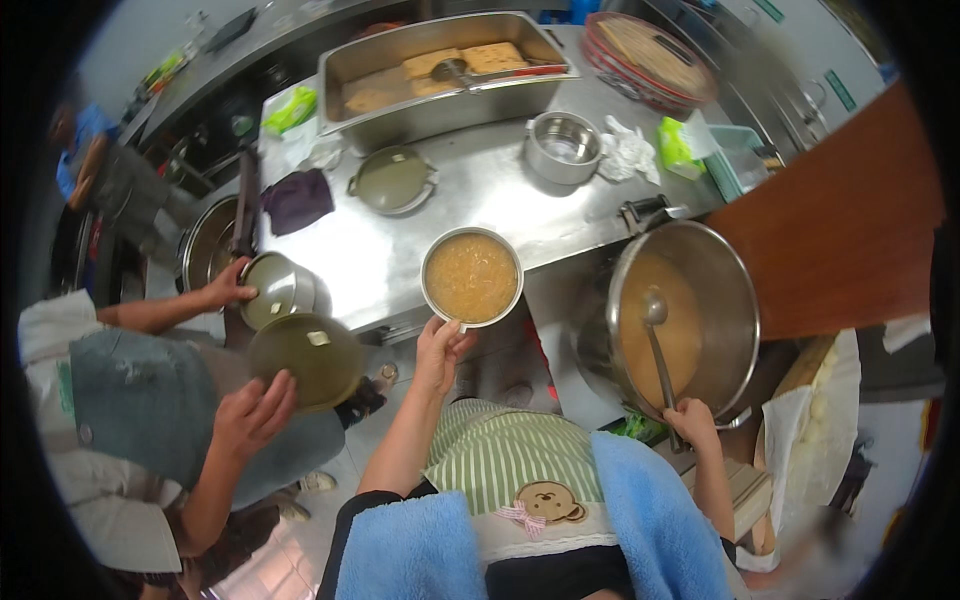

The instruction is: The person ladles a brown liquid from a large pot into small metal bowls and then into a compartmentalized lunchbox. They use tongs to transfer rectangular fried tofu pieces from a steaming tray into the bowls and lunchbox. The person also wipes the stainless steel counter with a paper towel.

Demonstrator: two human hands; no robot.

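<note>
My left hand (441,351) grips the near side of a round metal container (519,289), filled almost to the rim with brownish soup (472,276). The container is held level by the front edge of a steel table (495,199). On the right, my right hand (691,424) is closed around the handle of a metal ladle (660,360). Its bowl lies in the soup inside a large steel stockpot (739,300). A co-worker at my left holds a lidded container (289,281) in one hand and a loose greenish lid (307,367) in the other.
A deep steel pan (442,120) holds slabs of food. Beside it are an open metal container (564,150), a lidded one (391,180), a dark cloth (298,201), crumpled tissue (628,150) and a covered round basket (649,60). A brown board (832,217) stands behind the stockpot. Another person is at far left.
</note>
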